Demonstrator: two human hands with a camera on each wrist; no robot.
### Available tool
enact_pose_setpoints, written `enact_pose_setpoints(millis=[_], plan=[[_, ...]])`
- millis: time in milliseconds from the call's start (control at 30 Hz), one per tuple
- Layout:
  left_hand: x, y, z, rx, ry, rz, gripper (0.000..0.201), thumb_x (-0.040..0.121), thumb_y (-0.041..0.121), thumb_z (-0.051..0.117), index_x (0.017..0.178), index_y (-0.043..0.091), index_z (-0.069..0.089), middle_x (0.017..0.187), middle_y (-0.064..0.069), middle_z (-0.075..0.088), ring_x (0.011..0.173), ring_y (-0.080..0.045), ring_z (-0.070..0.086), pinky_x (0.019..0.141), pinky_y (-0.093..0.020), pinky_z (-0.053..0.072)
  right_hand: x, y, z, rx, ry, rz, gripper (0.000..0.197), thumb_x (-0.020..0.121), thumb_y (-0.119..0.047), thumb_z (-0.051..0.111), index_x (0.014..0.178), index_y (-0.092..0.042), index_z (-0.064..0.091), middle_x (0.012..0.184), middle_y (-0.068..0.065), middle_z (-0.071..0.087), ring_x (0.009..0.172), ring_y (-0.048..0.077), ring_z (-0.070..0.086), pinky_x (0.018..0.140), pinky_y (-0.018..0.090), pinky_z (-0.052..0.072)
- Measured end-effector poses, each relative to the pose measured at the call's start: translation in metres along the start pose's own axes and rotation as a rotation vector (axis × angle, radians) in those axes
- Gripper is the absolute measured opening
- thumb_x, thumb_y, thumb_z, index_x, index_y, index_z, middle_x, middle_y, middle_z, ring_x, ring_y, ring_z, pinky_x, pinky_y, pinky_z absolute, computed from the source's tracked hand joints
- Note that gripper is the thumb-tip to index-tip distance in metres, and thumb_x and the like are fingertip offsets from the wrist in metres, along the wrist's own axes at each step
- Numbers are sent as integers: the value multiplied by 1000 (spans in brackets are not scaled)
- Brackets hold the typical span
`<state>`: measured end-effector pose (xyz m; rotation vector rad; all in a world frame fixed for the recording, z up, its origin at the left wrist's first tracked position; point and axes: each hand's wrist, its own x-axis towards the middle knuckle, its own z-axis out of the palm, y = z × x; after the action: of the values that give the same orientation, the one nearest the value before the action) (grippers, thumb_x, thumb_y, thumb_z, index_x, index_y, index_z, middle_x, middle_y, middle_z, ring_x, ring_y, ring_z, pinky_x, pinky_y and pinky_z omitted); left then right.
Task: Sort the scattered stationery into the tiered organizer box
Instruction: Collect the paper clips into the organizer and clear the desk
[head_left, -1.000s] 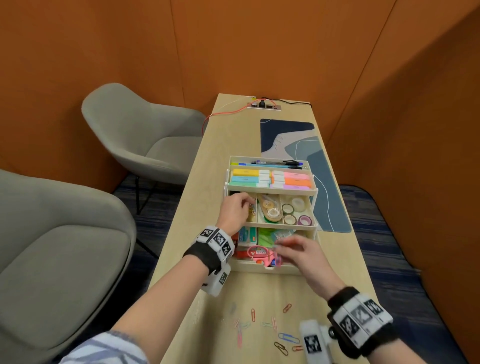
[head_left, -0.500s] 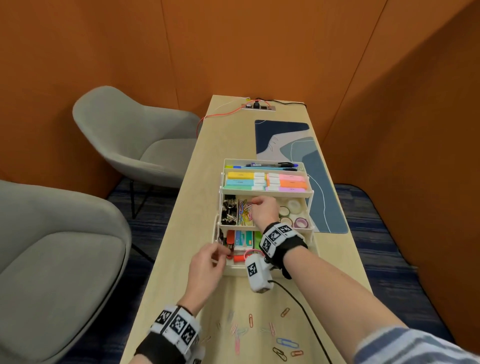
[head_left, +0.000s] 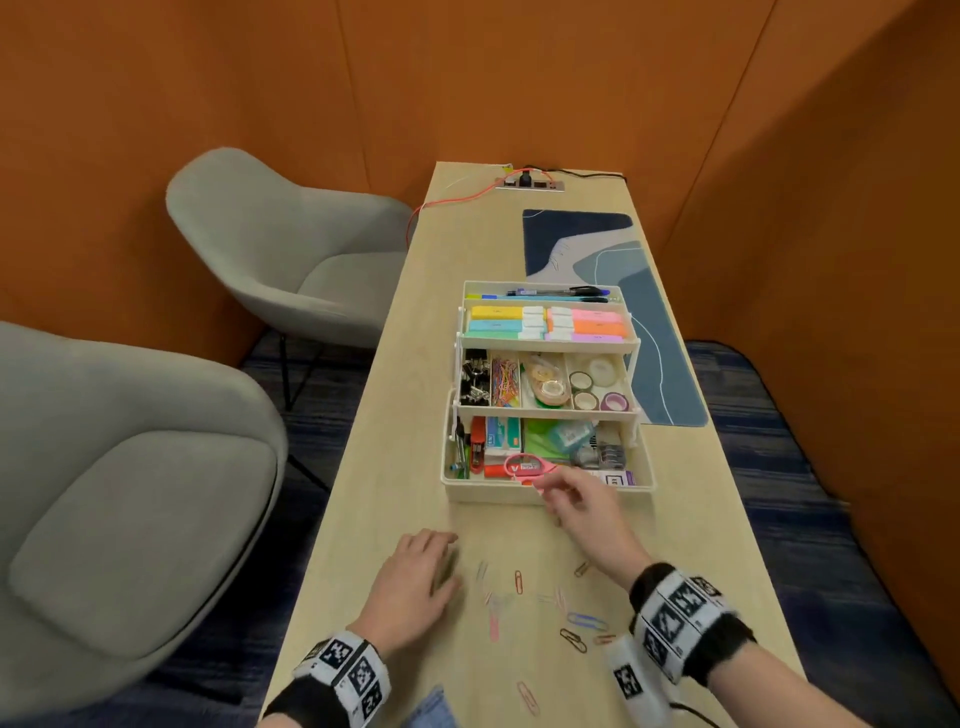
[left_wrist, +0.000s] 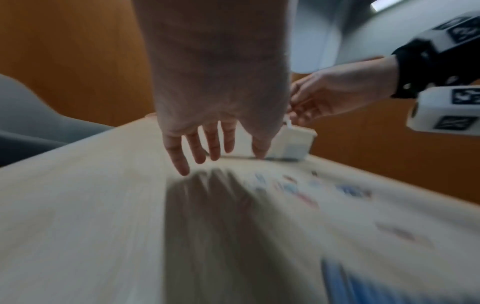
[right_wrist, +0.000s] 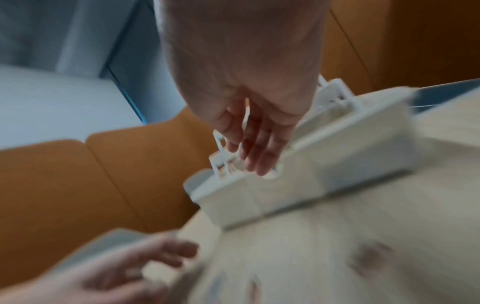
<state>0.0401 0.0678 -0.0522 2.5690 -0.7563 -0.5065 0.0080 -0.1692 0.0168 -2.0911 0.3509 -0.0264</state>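
A long pale wood counter (head_left: 363, 467) runs between orange walls, with two grey chairs (head_left: 280, 249) beside it and a blue desk mat (head_left: 654, 322) at its far end. The tiered organizer box (head_left: 545, 491) stands open mid-counter. Coloured paper clips (head_left: 519, 582) lie scattered before it. The left hand (head_left: 415, 582) hovers low, fingers spread, holding nothing. The right hand (head_left: 587, 514), fingers relaxed and empty, hangs at the box's front rim.

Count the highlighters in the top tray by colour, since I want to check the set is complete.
Yellow highlighter: 1
Blue highlighter: 1
Green highlighter: 1
Pink highlighter: 1
Orange highlighter: 1
Purple highlighter: 1
Total: 6
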Motion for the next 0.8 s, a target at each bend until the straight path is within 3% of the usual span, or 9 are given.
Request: enact_pose_setpoints(millis=[67,167,267,333,367,433,500,633,800], plan=[[-11,-1,8,133,-125,34,71,90,58,42,150,28,18,153,10,25,138,-14,25,112,-34,27,-29,39,-1,-224,-39,58,26,90,-13,54,114,-20,61,114,0,62,106,16,56,95,33,44],[-16,8,20,268,-236,102,90,83,71,41,150,33,-7,159,8,-1,147,-21,1,118,-46,7,-59,76,1,-472,-292,142,86,79,-68,40,147,-20,23,155,-1,24,142,18,21,117,33,17],[-5,24,34,350,-269,206,89,85,67,42,148,36,-13,159,7,-8,147,-25,-8,116,-53,1,-75,87,20,-655,-439,98,109,59,-92,12,150,-32,3,152,-16,-9,143,8,-8,117,41,-1],[3,33,38,372,-288,245,86,86,66,42,148,37,-10,160,7,-6,146,-27,-7,116,-55,1,-90,87,30,-733,-449,-1,94,73,-82,29,149,-32,8,148,-16,-7,140,4,-2,117,40,6],[7,37,38,381,-290,261,83,86,64,43,149,37,-5,160,5,-4,146,-27,-5,116,-54,3,-98,89,32,-781,-402,-60,84,77,-72,40,147,-30,22,150,-12,7,141,7,15,114,38,19],[10,41,35,401,-259,295,73,89,57,47,149,35,13,160,2,8,145,-26,8,116,-48,14,-110,96,32,-834,-302,-159,66,69,-57,63,128,-30,51,139,-7,48,120,13,56,94,28,47],[11,41,33,372,-195,326,53,94,41,48,144,30,34,154,3,28,136,-23,28,108,-39,29,-118,106,30,-753,-218,-212,54,60,-35,84,110,-29,65,116,-9,66,97,12,66,77,20,54],[11,38,35,290,-141,336,31,97,18,42,124,23,57,126,3,55,111,-19,48,89,-35,45,-119,110,28,-778,-242,-167,39,67,-6,76,100,-25,65,96,-8,59,86,14,59,62,19,50],[11,43,34,310,-130,299,32,88,1,44,117,14,52,116,-2,52,106,-21,46,83,-36,46,-109,86,29,-905,-300,-113,41,51,0,80,77,-18,54,77,-2,51,60,13,48,45,18,26]])
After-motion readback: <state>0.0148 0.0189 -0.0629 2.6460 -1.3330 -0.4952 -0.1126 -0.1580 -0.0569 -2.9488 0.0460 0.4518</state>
